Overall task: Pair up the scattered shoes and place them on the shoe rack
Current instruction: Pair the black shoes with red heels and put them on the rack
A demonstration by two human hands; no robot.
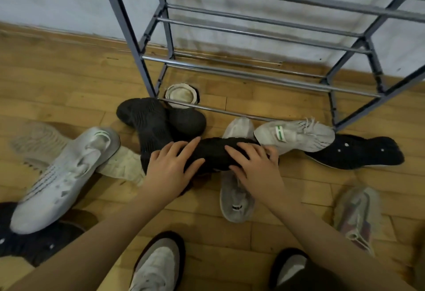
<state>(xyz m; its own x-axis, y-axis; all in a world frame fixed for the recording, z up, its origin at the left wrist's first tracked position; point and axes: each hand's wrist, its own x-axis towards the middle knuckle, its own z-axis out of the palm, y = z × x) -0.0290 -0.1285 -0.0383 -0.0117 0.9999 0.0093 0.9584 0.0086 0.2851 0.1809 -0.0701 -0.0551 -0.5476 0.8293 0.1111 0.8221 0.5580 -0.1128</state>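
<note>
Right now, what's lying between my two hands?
In the head view, the black knit shoe spans between the left hand and right hand; both rest on it.

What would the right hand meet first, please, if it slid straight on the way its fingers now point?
Probably the other black knit shoe: the right hand, lying on the black shoe, points up-left along it. The left hand's fingers lie near that line too; depth is unclear.

Black knit shoe lying sideways in floor pile before shoe rack — grey-white sneakers around, rack shelves bare.
</note>
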